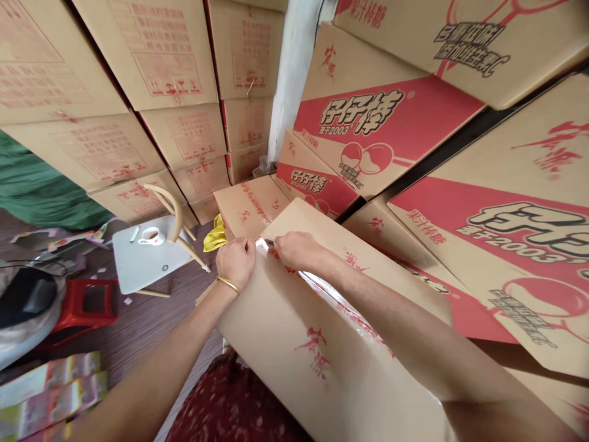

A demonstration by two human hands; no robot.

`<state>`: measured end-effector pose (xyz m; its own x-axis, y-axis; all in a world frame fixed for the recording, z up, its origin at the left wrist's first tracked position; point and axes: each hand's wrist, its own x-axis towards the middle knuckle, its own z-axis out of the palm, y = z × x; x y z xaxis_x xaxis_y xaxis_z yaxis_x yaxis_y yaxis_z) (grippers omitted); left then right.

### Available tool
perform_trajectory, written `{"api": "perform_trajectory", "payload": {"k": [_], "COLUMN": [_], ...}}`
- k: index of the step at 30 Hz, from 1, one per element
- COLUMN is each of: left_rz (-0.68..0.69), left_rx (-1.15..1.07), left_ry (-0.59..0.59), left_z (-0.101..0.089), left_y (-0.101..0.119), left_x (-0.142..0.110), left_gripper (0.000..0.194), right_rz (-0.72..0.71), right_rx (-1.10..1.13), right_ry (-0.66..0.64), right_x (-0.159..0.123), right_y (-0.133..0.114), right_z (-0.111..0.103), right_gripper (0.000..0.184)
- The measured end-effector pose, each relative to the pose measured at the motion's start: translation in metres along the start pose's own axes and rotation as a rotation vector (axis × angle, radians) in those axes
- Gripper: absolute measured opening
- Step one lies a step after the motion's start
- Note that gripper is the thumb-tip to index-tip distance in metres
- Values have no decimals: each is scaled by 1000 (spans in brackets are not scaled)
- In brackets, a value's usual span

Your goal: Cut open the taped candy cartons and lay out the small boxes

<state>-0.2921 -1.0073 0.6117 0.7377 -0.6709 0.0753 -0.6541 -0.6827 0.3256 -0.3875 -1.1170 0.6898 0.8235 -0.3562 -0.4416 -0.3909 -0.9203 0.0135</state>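
Observation:
A large brown cardboard box (322,344) with red print lies in front of me, its top seam covered by clear tape (331,294). My left hand (235,261), with a gold bangle on the wrist, is closed at the far end of the seam and pinches the tape end. My right hand (297,248) is closed right beside it on the same end of the tape; a small dark tip shows between the two hands, too small to name.
Stacked cartons fill the back wall (175,73) and the right side (483,202). A white chair (147,258) with a cup (151,236) stands at the left, a red stool (87,304) beyond it. A yellow cloth (215,235) lies by a carton. Printed sheets (50,399) lie on the floor.

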Motion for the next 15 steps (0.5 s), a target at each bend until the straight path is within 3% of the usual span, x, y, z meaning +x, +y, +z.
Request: {"api": "perform_trajectory", "payload": {"k": [9,15], "left_rz": [-52,-80], "left_rx": [-38,-48], "left_ry": [51,39], "left_z": [8,4], "left_y": [-5,0], "left_x": [4,3], "left_gripper": [40,39], "right_rz": [26,123], "right_rx": [0,-12], "right_ry": [-141,-240], "right_x": [-47,-112], "right_y": [17,45], "right_z": [9,42], "right_gripper": [29,28]}}
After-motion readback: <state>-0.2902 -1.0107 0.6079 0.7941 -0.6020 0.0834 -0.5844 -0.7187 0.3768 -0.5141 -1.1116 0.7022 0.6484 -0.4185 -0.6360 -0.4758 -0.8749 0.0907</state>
